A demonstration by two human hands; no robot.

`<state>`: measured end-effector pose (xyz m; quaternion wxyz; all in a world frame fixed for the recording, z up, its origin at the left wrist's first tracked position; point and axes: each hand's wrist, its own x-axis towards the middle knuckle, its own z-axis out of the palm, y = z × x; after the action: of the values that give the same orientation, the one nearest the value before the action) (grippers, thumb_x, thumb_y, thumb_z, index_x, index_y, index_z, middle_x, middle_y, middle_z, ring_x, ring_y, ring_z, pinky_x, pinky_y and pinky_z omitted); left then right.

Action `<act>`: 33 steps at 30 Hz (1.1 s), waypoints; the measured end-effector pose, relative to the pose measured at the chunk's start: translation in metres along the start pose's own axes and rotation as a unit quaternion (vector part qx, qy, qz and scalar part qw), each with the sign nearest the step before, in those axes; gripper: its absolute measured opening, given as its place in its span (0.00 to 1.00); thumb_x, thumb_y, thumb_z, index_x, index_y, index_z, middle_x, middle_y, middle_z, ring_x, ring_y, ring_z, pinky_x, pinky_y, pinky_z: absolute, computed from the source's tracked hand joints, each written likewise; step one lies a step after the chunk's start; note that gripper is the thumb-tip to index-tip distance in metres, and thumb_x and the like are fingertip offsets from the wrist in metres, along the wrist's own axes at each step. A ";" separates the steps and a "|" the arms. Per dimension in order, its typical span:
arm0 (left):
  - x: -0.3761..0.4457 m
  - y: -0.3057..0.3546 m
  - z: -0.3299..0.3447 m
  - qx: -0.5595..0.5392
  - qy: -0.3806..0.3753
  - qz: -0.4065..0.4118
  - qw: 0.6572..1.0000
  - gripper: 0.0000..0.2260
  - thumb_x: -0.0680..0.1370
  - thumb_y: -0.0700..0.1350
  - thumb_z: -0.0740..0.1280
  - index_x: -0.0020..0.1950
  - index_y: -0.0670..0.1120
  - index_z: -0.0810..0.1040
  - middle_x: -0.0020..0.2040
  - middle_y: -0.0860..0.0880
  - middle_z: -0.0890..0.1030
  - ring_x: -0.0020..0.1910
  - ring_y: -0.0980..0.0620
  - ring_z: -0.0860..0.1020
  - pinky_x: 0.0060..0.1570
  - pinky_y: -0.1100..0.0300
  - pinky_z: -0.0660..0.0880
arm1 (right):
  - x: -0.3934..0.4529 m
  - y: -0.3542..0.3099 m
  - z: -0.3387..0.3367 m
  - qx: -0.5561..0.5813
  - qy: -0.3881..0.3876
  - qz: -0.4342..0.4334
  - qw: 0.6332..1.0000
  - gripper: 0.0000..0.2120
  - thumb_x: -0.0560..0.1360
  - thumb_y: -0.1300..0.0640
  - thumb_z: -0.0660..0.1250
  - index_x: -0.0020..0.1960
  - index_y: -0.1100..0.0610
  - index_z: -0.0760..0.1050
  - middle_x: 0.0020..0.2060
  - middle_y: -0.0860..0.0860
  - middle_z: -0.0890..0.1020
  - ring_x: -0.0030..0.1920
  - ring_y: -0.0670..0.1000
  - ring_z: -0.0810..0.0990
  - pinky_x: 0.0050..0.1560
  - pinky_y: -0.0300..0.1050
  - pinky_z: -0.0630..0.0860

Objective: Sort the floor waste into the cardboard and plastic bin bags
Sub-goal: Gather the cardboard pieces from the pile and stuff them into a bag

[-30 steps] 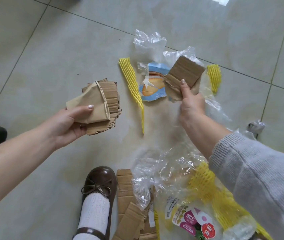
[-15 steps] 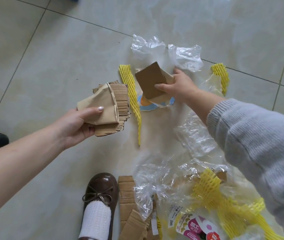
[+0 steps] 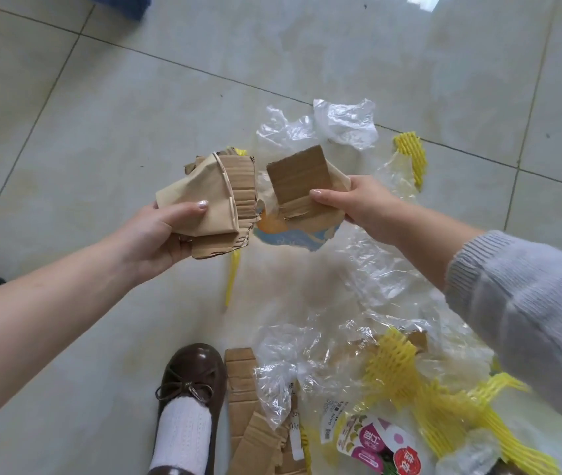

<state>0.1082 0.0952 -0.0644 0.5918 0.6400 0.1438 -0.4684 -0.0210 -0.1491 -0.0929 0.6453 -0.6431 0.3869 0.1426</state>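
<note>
Head view: left hand grips a cardboard stack, right hand pinches a light, stiff cardboard scrap by its edge

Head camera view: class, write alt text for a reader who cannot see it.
Two bare hands meet over a tiled floor: the left hand holds a cardboard stack, the right hand a single cardboard piece close beside it. Clear plastic film, yellow foam netting and cardboard strips lie below.

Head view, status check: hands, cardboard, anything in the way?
Left hand grips cardboard stack. Right hand grips cardboard piece, close beside stack. Plastic film litters floor below.
</note>
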 end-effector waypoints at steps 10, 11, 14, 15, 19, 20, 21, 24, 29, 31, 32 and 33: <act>-0.052 0.004 0.083 0.012 -0.057 0.080 0.995 0.22 0.69 0.40 0.69 0.63 0.43 0.74 0.58 0.40 0.79 0.58 0.42 0.78 0.55 0.39 0.76 | -0.121 -0.004 -0.073 0.194 0.132 -0.038 0.971 0.02 0.75 0.54 0.67 0.47 0.52 0.75 0.39 0.48 0.82 0.35 0.45 0.82 0.39 0.44 0.81; -0.061 0.005 0.101 0.020 -0.056 0.092 0.994 0.19 0.71 0.39 0.68 0.61 0.44 0.74 0.55 0.41 0.79 0.56 0.42 0.79 0.55 0.39 0.76 | -0.135 -0.004 -0.080 0.205 0.162 -0.049 0.964 0.02 0.76 0.54 0.66 0.46 0.52 0.75 0.39 0.48 0.82 0.35 0.45 0.82 0.40 0.45 0.80; -0.093 0.011 0.164 0.062 -0.066 0.139 0.986 0.11 0.75 0.35 0.62 0.51 0.48 0.76 0.41 0.48 0.79 0.43 0.49 0.80 0.47 0.49 0.79 | -0.183 -0.005 -0.103 0.250 0.225 -0.096 0.937 0.01 0.77 0.56 0.64 0.47 0.52 0.74 0.41 0.48 0.82 0.37 0.46 0.81 0.39 0.44 0.79; -0.106 0.012 0.186 0.082 -0.079 0.155 0.981 0.10 0.75 0.35 0.60 0.49 0.48 0.76 0.38 0.50 0.79 0.39 0.51 0.79 0.41 0.55 0.79 | -0.202 -0.004 -0.111 0.263 0.242 -0.112 0.927 0.01 0.77 0.56 0.64 0.47 0.52 0.74 0.41 0.49 0.82 0.38 0.47 0.81 0.39 0.44 0.79; -0.165 0.009 0.265 0.148 -0.155 0.201 0.956 0.11 0.75 0.34 0.60 0.48 0.50 0.75 0.41 0.50 0.78 0.39 0.54 0.79 0.28 0.65 0.77 | -0.286 0.011 -0.142 0.289 0.301 -0.155 0.896 0.03 0.78 0.58 0.63 0.47 0.52 0.75 0.37 0.46 0.82 0.34 0.44 0.81 0.37 0.41 0.77; -0.181 0.006 0.283 0.160 -0.177 0.210 0.948 0.12 0.75 0.34 0.60 0.51 0.49 0.75 0.42 0.50 0.78 0.41 0.53 0.79 0.28 0.65 0.77 | -0.308 0.016 -0.151 0.294 0.319 -0.161 0.887 0.03 0.78 0.59 0.63 0.47 0.52 0.74 0.38 0.47 0.82 0.35 0.45 0.81 0.36 0.40 0.78; -0.196 0.002 0.302 0.169 -0.200 0.217 0.940 0.13 0.75 0.33 0.60 0.54 0.48 0.75 0.43 0.49 0.78 0.43 0.52 0.79 0.28 0.65 0.77 | -0.330 0.021 -0.161 0.301 0.341 -0.165 0.875 0.04 0.78 0.59 0.63 0.47 0.52 0.74 0.39 0.48 0.81 0.37 0.46 0.81 0.35 0.40 0.77; -0.241 -0.011 0.354 0.182 -0.263 0.230 0.919 0.17 0.75 0.34 0.61 0.63 0.44 0.72 0.48 0.46 0.78 0.47 0.49 0.79 0.31 0.63 0.78 | -0.392 0.033 -0.193 0.323 0.413 -0.177 0.833 0.02 0.77 0.59 0.64 0.47 0.52 0.73 0.42 0.50 0.80 0.40 0.49 0.80 0.37 0.42 0.78; -0.302 -0.036 0.438 0.209 -0.331 0.250 0.886 0.22 0.64 0.40 0.62 0.59 0.45 0.75 0.48 0.44 0.78 0.48 0.47 0.80 0.40 0.54 0.80 | -0.479 0.047 -0.256 0.324 0.493 -0.203 0.782 0.02 0.76 0.58 0.65 0.48 0.53 0.73 0.44 0.51 0.80 0.43 0.49 0.81 0.39 0.45 0.80; -0.317 -0.047 0.466 0.233 -0.328 0.262 0.877 0.21 0.63 0.40 0.61 0.55 0.45 0.76 0.48 0.44 0.79 0.48 0.46 0.81 0.44 0.49 0.81 | -0.501 0.058 -0.277 0.336 0.526 -0.203 0.755 0.04 0.76 0.58 0.65 0.50 0.52 0.73 0.44 0.51 0.80 0.41 0.49 0.81 0.34 0.42 0.78; -0.320 -0.052 0.478 0.252 -0.319 0.270 0.873 0.21 0.62 0.41 0.62 0.55 0.45 0.76 0.49 0.43 0.80 0.48 0.46 0.81 0.45 0.48 0.81 | -0.508 0.065 -0.285 0.345 0.537 -0.197 0.744 0.03 0.76 0.58 0.64 0.49 0.52 0.73 0.44 0.50 0.80 0.41 0.49 0.81 0.34 0.42 0.78; -0.322 -0.056 0.489 0.279 -0.306 0.284 0.865 0.22 0.62 0.42 0.62 0.56 0.43 0.75 0.51 0.42 0.80 0.49 0.45 0.81 0.46 0.46 0.81 | -0.512 0.073 -0.291 0.351 0.546 -0.187 0.737 0.03 0.76 0.59 0.63 0.47 0.52 0.73 0.44 0.51 0.80 0.41 0.49 0.81 0.35 0.43 0.78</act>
<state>-0.3109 -0.2075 0.2171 0.5101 0.6164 -0.3690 -0.4730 -0.5006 -0.2525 0.2414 0.5166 -0.3975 0.5678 -0.5027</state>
